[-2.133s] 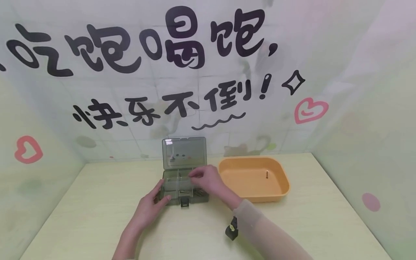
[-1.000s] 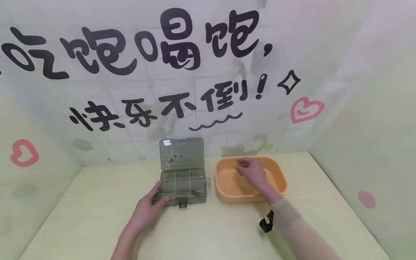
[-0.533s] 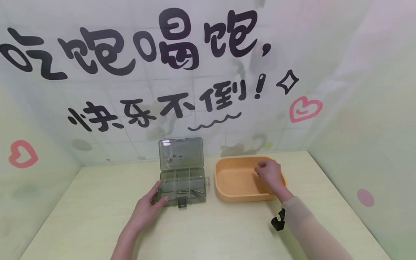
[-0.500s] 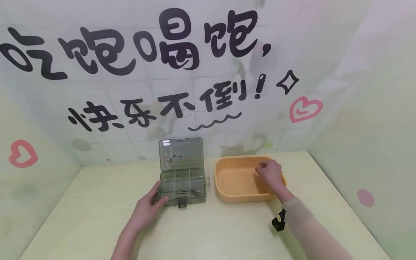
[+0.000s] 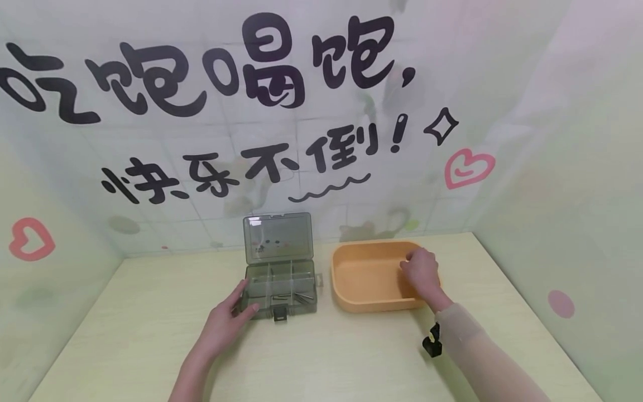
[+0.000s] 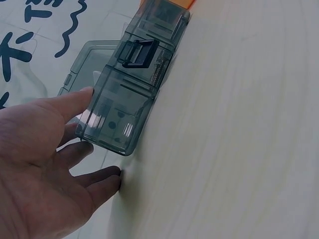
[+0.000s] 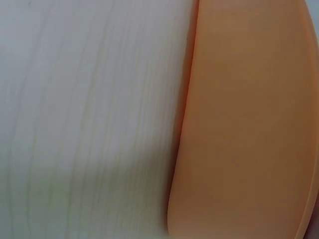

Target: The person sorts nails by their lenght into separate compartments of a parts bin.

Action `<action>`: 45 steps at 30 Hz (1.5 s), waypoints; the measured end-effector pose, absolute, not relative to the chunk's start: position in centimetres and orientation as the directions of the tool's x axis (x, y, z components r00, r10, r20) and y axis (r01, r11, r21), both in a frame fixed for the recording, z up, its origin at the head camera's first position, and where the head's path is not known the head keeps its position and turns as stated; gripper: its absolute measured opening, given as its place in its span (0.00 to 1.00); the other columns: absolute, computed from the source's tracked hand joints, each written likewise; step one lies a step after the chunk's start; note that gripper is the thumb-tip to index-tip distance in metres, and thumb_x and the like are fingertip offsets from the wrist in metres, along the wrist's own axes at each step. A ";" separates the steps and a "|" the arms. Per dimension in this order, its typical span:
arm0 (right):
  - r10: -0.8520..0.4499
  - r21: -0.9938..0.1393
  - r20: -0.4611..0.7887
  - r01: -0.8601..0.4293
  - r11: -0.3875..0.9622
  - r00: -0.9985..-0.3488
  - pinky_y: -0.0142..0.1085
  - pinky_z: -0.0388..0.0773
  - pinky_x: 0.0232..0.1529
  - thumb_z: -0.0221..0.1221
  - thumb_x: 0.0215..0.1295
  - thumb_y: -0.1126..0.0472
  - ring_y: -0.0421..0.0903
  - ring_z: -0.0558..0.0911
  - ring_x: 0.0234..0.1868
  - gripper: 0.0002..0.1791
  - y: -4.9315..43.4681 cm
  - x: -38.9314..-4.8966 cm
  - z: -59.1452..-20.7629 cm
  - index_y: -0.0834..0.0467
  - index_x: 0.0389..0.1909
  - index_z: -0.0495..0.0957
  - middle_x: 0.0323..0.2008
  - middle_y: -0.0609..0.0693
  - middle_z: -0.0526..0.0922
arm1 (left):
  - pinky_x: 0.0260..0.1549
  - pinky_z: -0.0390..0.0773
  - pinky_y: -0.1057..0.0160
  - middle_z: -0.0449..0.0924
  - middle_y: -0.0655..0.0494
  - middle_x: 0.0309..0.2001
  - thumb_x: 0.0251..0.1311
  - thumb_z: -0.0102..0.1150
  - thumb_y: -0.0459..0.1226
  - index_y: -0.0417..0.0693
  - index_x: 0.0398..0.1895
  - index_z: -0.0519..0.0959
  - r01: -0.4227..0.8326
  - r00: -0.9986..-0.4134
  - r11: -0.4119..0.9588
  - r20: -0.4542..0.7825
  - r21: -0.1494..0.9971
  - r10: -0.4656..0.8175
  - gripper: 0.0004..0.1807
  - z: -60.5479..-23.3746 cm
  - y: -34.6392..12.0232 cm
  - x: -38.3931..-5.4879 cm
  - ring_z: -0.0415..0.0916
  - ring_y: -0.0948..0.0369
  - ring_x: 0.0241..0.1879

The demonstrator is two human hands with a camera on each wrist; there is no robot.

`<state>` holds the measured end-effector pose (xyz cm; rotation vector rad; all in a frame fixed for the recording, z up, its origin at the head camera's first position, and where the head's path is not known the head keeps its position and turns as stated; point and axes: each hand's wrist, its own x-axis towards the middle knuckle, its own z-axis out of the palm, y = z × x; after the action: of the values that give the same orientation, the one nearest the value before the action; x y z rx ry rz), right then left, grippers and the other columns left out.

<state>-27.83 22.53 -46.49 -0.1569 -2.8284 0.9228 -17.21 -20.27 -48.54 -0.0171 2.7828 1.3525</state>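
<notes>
A smoky grey compartment box (image 5: 258, 286) stands on the table with its lid (image 5: 278, 238) raised. My left hand (image 5: 224, 325) holds its left end, thumb at the front edge and fingers along the side; the left wrist view shows the thumb and fingertips against the clear plastic. Several metal screws (image 5: 302, 298) lie in its front compartments, threads showing in the left wrist view. My right hand (image 5: 422, 272) reaches into the right part of the orange tray (image 5: 361, 279), fingers bent together low inside. Whatever is at those fingertips is hidden, and I cannot tell if they pinch anything.
A printed wall (image 5: 301, 128) rises right behind the box and tray, with side walls left and right. The pale wood table (image 5: 326, 357) extends in front. A black wrist device (image 5: 433, 341) hangs under the right sleeve (image 5: 467, 329).
My right hand has gone from above the box across into the tray's right side, covering the upright screw seen there earlier. The left hand has stayed at the box's left end.
</notes>
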 end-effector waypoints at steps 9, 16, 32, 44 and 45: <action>0.011 -0.394 0.193 -0.068 0.917 -0.981 0.53 0.81 0.31 0.48 0.62 0.75 0.56 0.78 0.26 0.10 22.5 -28.0 -47.4 0.64 0.22 0.69 0.23 0.58 0.74 | 0.66 0.66 0.37 0.55 0.27 0.74 0.74 0.59 0.45 0.47 0.83 0.52 -0.041 -0.998 0.621 -0.056 0.783 0.004 0.41 -48.6 -20.3 -17.2 0.62 0.31 0.69; 0.011 -0.380 0.270 -0.096 0.920 -0.963 0.57 0.82 0.30 0.46 0.56 0.76 0.62 0.81 0.28 0.09 22.6 -28.8 -48.2 0.66 0.21 0.71 0.24 0.64 0.77 | 0.66 0.66 0.37 0.56 0.26 0.73 0.74 0.59 0.47 0.47 0.83 0.52 -0.042 -0.998 0.620 -0.057 0.783 0.004 0.41 -48.6 -20.2 -17.2 0.62 0.31 0.68; -0.080 -0.341 0.172 -0.136 0.930 -0.982 0.37 0.62 0.20 0.57 0.66 0.73 0.45 0.60 0.20 0.25 22.5 -29.4 -47.8 0.55 0.13 0.60 0.15 0.47 0.58 | 0.66 0.66 0.38 0.56 0.27 0.74 0.74 0.59 0.47 0.47 0.83 0.52 -0.043 -0.998 0.620 -0.056 0.784 0.001 0.41 -48.6 -20.2 -17.1 0.62 0.32 0.69; -0.192 -0.500 0.012 -0.171 0.849 -0.981 0.48 0.86 0.46 0.62 0.65 0.73 0.55 0.85 0.45 0.08 21.6 -29.4 -47.4 0.69 0.39 0.89 0.43 0.63 0.88 | 0.66 0.66 0.38 0.55 0.26 0.74 0.74 0.59 0.47 0.47 0.83 0.52 -0.046 -0.998 0.611 -0.059 0.790 0.000 0.41 -48.5 -20.2 -17.1 0.62 0.31 0.69; -0.201 -0.520 0.014 -0.179 0.835 -0.979 0.46 0.86 0.44 0.62 0.64 0.73 0.54 0.85 0.43 0.08 21.6 -29.4 -47.5 0.69 0.39 0.89 0.42 0.63 0.88 | 0.66 0.66 0.38 0.55 0.27 0.74 0.74 0.59 0.47 0.47 0.83 0.52 -0.046 -0.998 0.609 -0.059 0.792 0.001 0.41 -48.5 -20.2 -17.1 0.62 0.32 0.69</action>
<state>-29.42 21.57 -47.48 0.3159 -3.0488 0.8579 -17.06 -20.19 -48.46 -0.0384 2.7704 1.3648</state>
